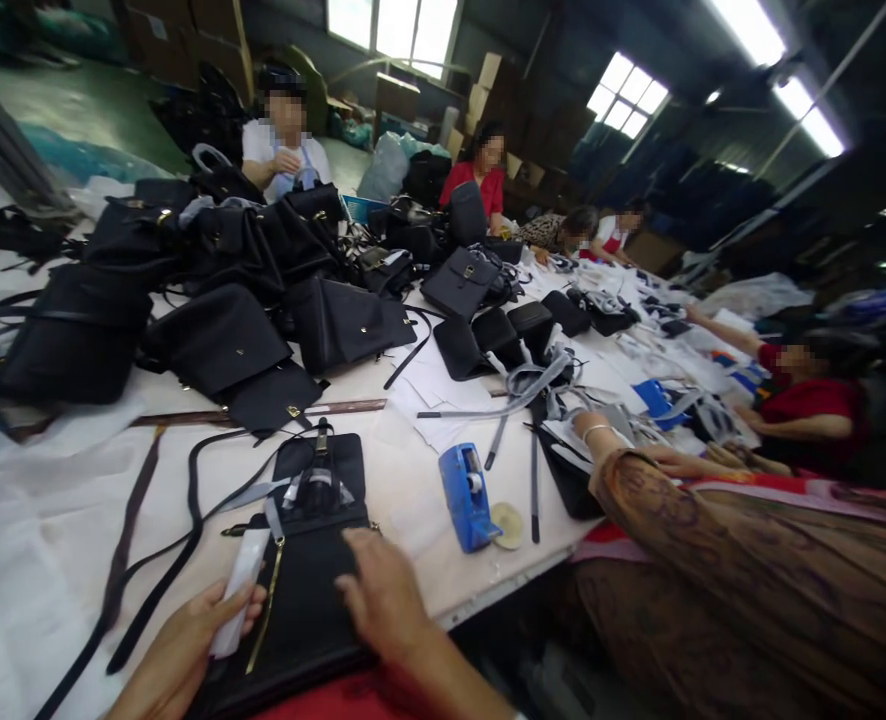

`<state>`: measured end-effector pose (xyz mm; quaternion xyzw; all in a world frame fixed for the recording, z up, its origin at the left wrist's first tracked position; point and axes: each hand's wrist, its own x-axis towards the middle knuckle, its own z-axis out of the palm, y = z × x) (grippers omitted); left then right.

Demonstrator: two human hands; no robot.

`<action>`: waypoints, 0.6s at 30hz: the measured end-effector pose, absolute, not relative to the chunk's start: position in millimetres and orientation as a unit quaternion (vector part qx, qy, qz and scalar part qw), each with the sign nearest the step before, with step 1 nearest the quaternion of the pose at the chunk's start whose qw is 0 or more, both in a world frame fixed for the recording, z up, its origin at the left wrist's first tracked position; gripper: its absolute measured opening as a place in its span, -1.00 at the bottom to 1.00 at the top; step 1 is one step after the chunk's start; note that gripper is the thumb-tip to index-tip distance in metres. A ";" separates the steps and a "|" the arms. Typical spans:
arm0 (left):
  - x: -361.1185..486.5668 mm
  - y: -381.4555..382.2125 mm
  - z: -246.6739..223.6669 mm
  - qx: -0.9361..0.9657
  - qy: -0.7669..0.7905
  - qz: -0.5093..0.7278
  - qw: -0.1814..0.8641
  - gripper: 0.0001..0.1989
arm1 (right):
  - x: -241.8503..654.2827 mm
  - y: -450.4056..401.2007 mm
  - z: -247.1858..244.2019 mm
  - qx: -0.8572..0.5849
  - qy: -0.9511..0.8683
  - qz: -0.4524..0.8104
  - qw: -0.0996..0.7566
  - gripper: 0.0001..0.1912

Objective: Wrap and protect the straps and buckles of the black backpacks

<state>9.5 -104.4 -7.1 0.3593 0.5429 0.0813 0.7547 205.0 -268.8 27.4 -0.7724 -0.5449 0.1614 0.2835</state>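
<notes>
A black bag [304, 590] with a gold zipper lies at the table's front edge, its flap folded back away from me. My left hand [222, 610] is at the bag's left side, thumb and fingers closed on a flat white strip [240, 590]; I cannot tell its material. My right hand [383, 590] rests at the bag's right edge, fingers and thumb apart, gripping nothing visible. Clear plastic wraps a dark part [317, 492] on the flap. Long black straps [188, 535] trail from the bag to the left.
A blue tape dispenser [464, 500] and a yellowish roll [507, 525] stand right of the bag. Black bags [222, 345] are heaped across the table's far side. Close on my right, a person in a patterned brown sleeve [660, 530] works; several others sit around the table.
</notes>
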 end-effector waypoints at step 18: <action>14.7 -115.3 1.5 0.423 0.539 0.058 0.726 -0.56 | 383.8 -405.5 -49.4 -0.911 -0.133 0.212 0.328 -0.61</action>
